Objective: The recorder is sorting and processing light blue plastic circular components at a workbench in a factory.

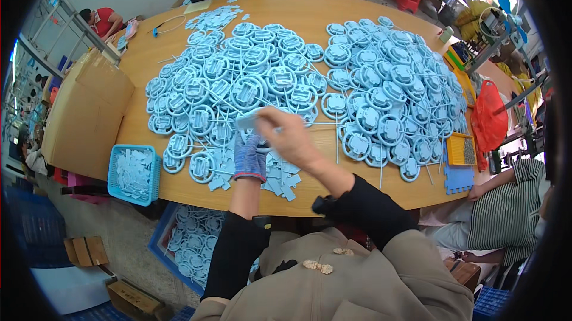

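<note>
My left hand (250, 157), in a blue-grey knitted glove with a red cuff edge, is raised over the near edge of a heap of light-blue plastic rings (229, 82). Its fingers look curled, but what they hold is hidden by my other hand. Bare and slightly blurred, my right hand (292, 139) crosses in front, pinching a flat light-blue piece (246, 121) just above the gloved fingers. The rings have slotted centres and thin stems. Loose flat light-blue plates (280, 178) lie on the table beneath both hands.
On the wooden table (304, 193), a second heap of rings with filled centres (393, 94) spreads at the right. A blue basket of plates (134, 175) and a cardboard box (89, 112) stand left. Below is a blue crate (190, 243). A striped-shirted person (506, 214) is at right.
</note>
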Demonstrator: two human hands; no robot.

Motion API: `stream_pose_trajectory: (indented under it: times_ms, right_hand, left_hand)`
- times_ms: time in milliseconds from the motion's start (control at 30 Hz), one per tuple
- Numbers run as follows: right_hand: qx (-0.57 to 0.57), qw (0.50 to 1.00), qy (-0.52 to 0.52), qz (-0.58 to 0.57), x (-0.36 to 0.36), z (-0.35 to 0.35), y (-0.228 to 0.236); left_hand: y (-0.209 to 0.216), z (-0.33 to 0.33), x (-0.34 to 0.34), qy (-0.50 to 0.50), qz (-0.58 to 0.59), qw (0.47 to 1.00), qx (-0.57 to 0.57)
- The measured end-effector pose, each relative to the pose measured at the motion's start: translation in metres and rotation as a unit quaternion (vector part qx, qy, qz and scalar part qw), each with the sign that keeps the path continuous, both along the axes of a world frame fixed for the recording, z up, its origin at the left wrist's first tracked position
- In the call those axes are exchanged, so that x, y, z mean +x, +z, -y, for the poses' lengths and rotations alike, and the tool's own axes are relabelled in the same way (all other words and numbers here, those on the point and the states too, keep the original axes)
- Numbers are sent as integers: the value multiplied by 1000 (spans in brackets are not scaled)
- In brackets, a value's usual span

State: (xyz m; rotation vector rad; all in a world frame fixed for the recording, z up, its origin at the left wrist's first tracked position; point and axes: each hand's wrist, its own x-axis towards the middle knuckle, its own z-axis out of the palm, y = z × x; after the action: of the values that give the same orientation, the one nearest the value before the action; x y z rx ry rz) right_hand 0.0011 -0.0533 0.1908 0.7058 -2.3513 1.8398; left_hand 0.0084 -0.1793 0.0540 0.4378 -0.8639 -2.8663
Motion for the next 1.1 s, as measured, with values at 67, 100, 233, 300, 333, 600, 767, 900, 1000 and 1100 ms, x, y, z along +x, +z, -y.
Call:
stream_pose_trajectory:
  times_ms: [67, 100, 233, 300, 333, 600, 767, 900, 1000, 1100]
  right_hand:
    - [25, 988, -149, 12, -3, -53, -38]
    - [27, 988, -152, 9, -2, -63, -53]
    - [165, 949, -224, -146, 16, -70, -76]
    - [183, 943, -230, -154, 27, -67, -76]
    - [185, 942, -235, -152, 31, -67, -77]
    - [152, 946, -271, -96, 39, -103, -97]
    - [111, 961, -231, -101, 41, -116, -86]
    - [175, 960, -216, 28, 56, -157, -88]
    - [-10, 960, -234, 153, 38, -159, -127]
    - [-207, 893, -251, 310, 33, -154, -118]
  left_hand:
    - [45, -31, 14, 35, 74, 995, -49]
    - [48, -37, 14, 34, 65, 995, -67]
    - [47, -69, 16, 60, 52, 988, -135]
    - [50, -91, 17, 75, 56, 979, -178]
    - [44, -95, 15, 70, 56, 980, -178]
    - [-41, -116, 13, -112, -32, 953, -279]
    - [-25, -110, 2, -260, 27, 959, -111]
    - [14, -123, 19, -158, 44, 976, -143]
    - [26, -126, 13, -110, 55, 986, -114]
    - [20, -129, 7, -109, 30, 986, -121]
